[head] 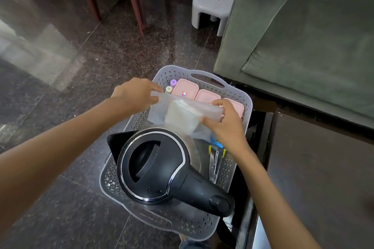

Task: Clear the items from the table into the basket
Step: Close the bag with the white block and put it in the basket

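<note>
Basket (232, 94) on floor (60, 86), sofa (303, 36) to its right. Inside: kettle (162, 167) near end, boxes (186, 90) far end, bag (182, 115) btwn, tongs (215, 159) right of kettle.

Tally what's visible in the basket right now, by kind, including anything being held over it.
Pink boxes: 3
Small capped bottles: 2
Kettle: 1
Tongs: 1
Plastic bag, held over the basket by left hand and right hand: 1
Total: 8
</note>
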The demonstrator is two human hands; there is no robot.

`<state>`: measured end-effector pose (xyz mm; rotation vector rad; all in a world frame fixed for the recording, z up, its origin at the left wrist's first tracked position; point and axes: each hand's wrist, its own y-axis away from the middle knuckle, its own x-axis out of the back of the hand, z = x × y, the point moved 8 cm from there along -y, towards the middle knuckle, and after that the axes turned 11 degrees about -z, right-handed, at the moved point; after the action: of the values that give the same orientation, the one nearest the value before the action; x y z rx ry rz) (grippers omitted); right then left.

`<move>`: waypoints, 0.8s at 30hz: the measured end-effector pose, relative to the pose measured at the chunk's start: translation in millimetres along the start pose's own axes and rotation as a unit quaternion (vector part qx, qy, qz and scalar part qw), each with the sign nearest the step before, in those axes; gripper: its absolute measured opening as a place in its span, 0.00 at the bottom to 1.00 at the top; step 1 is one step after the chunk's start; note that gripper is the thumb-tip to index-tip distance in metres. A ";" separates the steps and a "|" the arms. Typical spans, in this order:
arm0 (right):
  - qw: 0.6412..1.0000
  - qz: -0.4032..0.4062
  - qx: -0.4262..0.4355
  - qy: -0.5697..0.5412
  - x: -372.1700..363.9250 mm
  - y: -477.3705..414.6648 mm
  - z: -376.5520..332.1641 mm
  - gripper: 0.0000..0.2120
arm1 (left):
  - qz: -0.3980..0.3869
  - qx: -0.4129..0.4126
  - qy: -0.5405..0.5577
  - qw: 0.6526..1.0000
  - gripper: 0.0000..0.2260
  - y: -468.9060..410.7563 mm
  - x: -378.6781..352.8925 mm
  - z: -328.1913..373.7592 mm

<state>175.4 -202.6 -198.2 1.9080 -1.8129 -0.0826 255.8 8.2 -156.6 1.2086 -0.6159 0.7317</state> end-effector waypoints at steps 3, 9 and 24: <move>0.998 0.002 0.036 0.057 5.2 3.5 -6.1 0.12 | 0.009 0.014 -0.154 0.988 0.15 0.3 1.8 10.6; 0.972 0.006 0.050 0.229 9.3 -5.0 -10.2 0.10 | 0.074 -0.151 -0.281 0.945 0.17 1.1 -2.7 57.5; 0.825 -0.068 0.090 0.553 -5.1 59.1 3.4 0.11 | -0.121 -0.241 -0.129 0.954 0.18 -4.5 -37.8 70.7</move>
<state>119.2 -197.9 -179.4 1.5974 -0.8805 0.9779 232.9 -67.5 -170.5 0.9036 -0.7908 0.1940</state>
